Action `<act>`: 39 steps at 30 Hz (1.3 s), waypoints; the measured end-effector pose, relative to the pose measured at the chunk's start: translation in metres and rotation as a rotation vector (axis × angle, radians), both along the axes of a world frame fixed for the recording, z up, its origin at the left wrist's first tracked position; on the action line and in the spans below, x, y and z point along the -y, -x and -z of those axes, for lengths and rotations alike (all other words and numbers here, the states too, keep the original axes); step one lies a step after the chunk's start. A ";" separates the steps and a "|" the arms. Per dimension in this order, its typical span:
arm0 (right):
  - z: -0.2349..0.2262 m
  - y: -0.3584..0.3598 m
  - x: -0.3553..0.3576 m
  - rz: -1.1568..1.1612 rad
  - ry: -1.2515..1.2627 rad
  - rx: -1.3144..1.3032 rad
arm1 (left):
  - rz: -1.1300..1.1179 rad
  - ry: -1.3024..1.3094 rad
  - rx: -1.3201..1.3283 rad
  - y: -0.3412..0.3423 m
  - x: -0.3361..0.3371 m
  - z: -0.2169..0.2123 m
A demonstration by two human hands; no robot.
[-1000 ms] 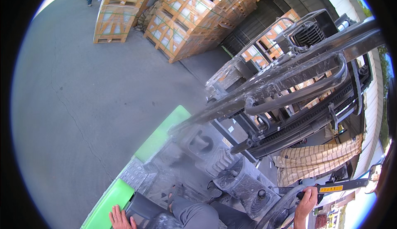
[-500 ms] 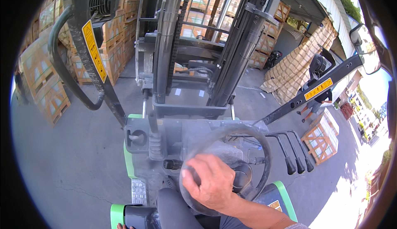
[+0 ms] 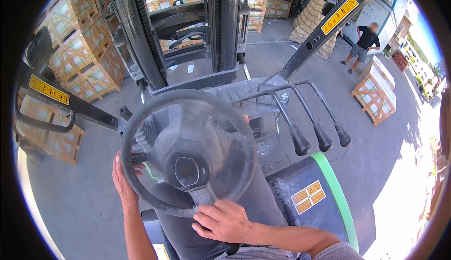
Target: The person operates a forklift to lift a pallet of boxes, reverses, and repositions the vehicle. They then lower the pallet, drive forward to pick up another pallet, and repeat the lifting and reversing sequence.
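I am seated at a forklift's black, dusty steering wheel. My right hand rests on the wheel's lower rim, its fingers curled over it. On the wheel's left side, my left hand closes around a short black steering-column lever; the rim hides part of its fingers. Right of the wheel stand three bent hydraulic levers with black knobs, which neither hand touches. Below the wheel, my grey-clad legs show.
Ahead rises the dark lift mast. Wooden crates are stacked at the left and beyond the mast. A person in a black top stands at the far right, near a low crate. A green-edged body panel lies at my right.
My left hand has risen from the lower edge to the column lever. My right hand has moved to the wheel's lower rim; the wheel has turned. The view has shifted, showing the person more fully.
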State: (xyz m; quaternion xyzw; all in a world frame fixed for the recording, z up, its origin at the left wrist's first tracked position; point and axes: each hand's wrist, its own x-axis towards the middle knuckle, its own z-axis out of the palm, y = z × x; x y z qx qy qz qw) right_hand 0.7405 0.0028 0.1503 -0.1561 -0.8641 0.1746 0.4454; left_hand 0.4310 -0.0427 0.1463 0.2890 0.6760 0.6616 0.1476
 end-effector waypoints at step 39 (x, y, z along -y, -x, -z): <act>-0.024 0.143 -0.017 -0.218 0.037 -0.157 | -0.240 0.015 -0.117 0.019 -0.068 0.033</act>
